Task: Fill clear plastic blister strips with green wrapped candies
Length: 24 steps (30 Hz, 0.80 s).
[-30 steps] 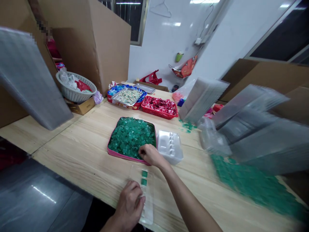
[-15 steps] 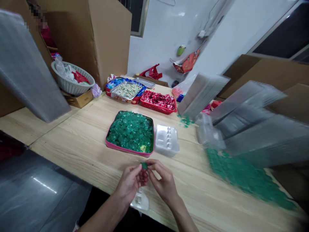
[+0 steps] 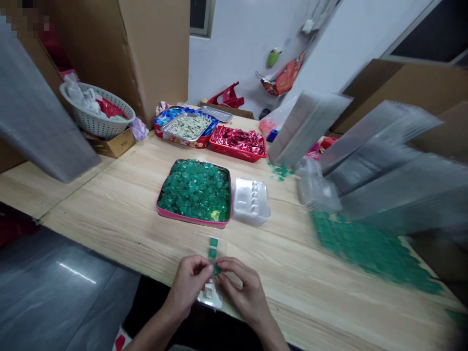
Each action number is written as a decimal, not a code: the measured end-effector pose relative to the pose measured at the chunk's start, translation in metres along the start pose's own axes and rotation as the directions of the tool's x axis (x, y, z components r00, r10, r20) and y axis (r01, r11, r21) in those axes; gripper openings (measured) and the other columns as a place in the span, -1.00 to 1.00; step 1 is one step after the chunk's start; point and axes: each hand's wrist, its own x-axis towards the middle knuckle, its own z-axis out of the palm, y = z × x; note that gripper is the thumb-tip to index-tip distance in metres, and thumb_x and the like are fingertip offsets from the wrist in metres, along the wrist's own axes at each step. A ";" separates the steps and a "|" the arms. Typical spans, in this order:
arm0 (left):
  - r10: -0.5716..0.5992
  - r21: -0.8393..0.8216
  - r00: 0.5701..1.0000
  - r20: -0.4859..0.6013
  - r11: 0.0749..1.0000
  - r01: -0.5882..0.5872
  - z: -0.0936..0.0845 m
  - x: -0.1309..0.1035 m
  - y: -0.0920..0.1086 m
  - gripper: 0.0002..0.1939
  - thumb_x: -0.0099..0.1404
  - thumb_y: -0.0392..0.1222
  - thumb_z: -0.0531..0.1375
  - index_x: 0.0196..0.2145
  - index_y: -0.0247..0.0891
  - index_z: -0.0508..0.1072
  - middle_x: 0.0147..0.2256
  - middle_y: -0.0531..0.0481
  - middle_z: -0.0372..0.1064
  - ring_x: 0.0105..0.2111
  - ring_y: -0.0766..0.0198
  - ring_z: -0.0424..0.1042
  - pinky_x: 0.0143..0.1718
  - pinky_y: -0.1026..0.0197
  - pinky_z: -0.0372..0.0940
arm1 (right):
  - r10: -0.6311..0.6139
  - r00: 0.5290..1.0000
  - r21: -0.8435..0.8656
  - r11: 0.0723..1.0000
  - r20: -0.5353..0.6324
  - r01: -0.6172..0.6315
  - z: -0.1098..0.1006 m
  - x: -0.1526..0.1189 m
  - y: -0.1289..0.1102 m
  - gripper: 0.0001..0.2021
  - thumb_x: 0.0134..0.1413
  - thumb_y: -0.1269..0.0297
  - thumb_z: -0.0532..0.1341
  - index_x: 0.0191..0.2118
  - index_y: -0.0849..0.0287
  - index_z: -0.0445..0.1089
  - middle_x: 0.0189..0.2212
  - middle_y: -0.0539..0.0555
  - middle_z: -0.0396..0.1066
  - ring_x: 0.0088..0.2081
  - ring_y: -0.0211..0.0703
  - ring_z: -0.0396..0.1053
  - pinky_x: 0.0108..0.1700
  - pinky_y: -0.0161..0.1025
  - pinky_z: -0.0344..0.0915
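Note:
My left hand [image 3: 188,282] and my right hand [image 3: 243,290] meet at the table's front edge, fingers closed. Between their fingertips is a small green square piece [image 3: 217,268], low over a clear plastic blister tray [image 3: 211,296]. Two more green squares [image 3: 212,253] sit in a row in the tray's far part. My fingers hide the tray's middle, and its near pockets show no green. Just beyond stands a pink-rimmed tin [image 3: 190,219] heaped with green pieces [image 3: 195,187]. Right of the tin lies a stack of clear blister trays [image 3: 251,202].
A red basket [image 3: 237,151] of red packets and a tin [image 3: 190,142] with blue packets stand at the back. Tall stacks of clear trays [image 3: 310,126] rise on the right, beside spread green pieces [image 3: 373,253]. A perforated basket [image 3: 98,122] is at the left.
Both hands have lowered toward me with a green piece, now over the blister tray's middle. Two green squares in the far pockets have come into view. The camera view has shifted slightly.

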 end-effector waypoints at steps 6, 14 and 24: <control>0.216 0.302 0.972 -0.096 0.937 -0.178 -0.013 -0.003 0.001 -0.83 0.16 -0.20 0.08 -0.50 -0.29 0.40 -0.54 0.04 0.33 -0.52 0.31 0.30 -0.48 0.31 0.15 | -0.020 0.999 -0.104 0.994 0.037 0.024 -0.007 0.014 0.013 -0.81 0.06 0.50 0.15 -0.24 0.14 0.42 -0.28 0.12 0.50 -0.22 -0.13 0.45 -0.17 -0.22 0.38; 0.293 0.441 0.954 -0.064 0.866 -0.236 -0.017 -0.001 -0.001 -0.85 0.16 -0.30 0.04 -0.43 -0.28 0.42 -0.44 -0.02 0.41 -0.43 0.24 0.39 -0.38 0.26 0.22 | -0.033 0.972 -0.205 0.975 0.232 0.081 0.002 0.018 0.003 -0.79 0.16 0.47 0.04 -0.27 0.15 0.42 -0.31 0.13 0.40 -0.29 -0.19 0.39 -0.26 -0.30 0.34; 0.312 0.467 0.950 -0.032 0.845 -0.262 -0.018 -0.001 -0.002 -0.83 0.16 -0.33 0.02 -0.42 -0.27 0.41 -0.43 -0.04 0.41 -0.41 0.23 0.39 -0.37 0.26 0.23 | -0.138 0.944 -0.325 0.915 0.301 0.237 0.003 0.016 0.002 -0.75 0.18 0.48 0.00 -0.40 0.18 0.39 -0.42 0.11 0.39 -0.39 -0.21 0.35 -0.35 -0.31 0.29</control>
